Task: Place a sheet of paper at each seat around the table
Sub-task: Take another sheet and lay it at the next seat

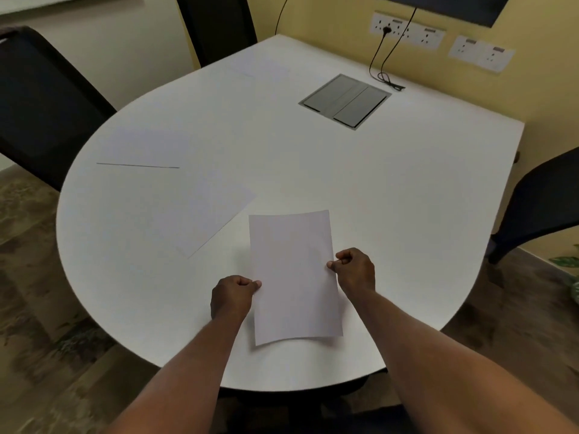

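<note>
A white sheet of paper (294,277) hangs just above the near part of the white table (391,198), slightly bowed. My left hand (233,296) pinches its left edge and my right hand (355,270) pinches its right edge. Another sheet (200,214) lies flat at an angle left of the held one. A further sheet (141,148) lies by the left chair, and a faint one (266,68) rests at the far edge by the back chair.
Dark chairs stand at the left (40,104), the back (219,26) and the right (545,202). A grey cable hatch (344,100) is set into the table's far side, with a black cable (385,64) running to wall sockets (407,31).
</note>
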The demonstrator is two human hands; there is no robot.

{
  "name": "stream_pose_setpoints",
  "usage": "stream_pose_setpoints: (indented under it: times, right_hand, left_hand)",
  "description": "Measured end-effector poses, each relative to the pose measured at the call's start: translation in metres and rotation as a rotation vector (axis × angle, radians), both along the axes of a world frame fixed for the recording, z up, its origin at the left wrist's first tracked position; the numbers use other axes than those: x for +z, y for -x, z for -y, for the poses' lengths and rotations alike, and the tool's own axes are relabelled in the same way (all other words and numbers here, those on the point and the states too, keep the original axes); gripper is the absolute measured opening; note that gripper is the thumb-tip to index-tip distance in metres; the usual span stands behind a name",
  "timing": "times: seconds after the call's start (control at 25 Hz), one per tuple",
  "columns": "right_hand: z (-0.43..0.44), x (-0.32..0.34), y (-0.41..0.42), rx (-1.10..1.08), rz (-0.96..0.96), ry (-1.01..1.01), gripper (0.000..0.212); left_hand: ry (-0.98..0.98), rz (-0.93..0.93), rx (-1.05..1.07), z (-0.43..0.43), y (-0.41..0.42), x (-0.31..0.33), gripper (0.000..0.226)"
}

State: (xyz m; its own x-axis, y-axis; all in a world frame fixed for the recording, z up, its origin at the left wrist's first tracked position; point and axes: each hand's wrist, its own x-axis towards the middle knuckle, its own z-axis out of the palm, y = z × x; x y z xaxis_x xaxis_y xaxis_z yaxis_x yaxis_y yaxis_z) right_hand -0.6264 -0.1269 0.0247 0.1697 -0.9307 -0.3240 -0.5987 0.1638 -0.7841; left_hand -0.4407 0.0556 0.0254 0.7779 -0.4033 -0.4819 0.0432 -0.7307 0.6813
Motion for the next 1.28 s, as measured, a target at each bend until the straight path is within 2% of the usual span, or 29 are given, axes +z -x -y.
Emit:
stream_pose_setpoints:
  times: [0.28, 0.52, 0.88, 1.0, 1.16, 1.28]
  right_hand:
    - [0.01, -0.052, 0.0, 0.012, -0.045, -0.061, 0.023]
    - [0.014, -0.067, 0.002, 0.012, -0.064, -0.089, 0.02]
    - [0.013, -0.071, 0.01, 0.083, -0.085, -0.025, 0.026]
    - [0.007, -0.059, 0.017, 0.19, -0.184, 0.086, 0.04]
    - [-0.01, -0.027, 0.029, 0.442, -0.371, 0.305, 0.062]
    - [-0.026, 0.001, 0.037, 0.486, -0.439, 0.394, 0.068]
  left_hand:
    - [-0.088, 0.018, 0.016, 0.012, 0.008, -0.044, 0.02]
    - [-0.123, 0.08, 0.015, 0.013, 0.016, -0.059, 0.019]
    - [-0.137, 0.245, -0.038, 0.01, 0.022, -0.058, 0.046]
    - [-0.182, 0.37, -0.144, 0.006, 0.023, -0.041, 0.054]
    - [-0.26, 0.58, -0.407, -0.006, 0.028, -0.008, 0.062]
    - [-0.309, 0.667, -0.545, -0.018, 0.032, 0.02, 0.066]
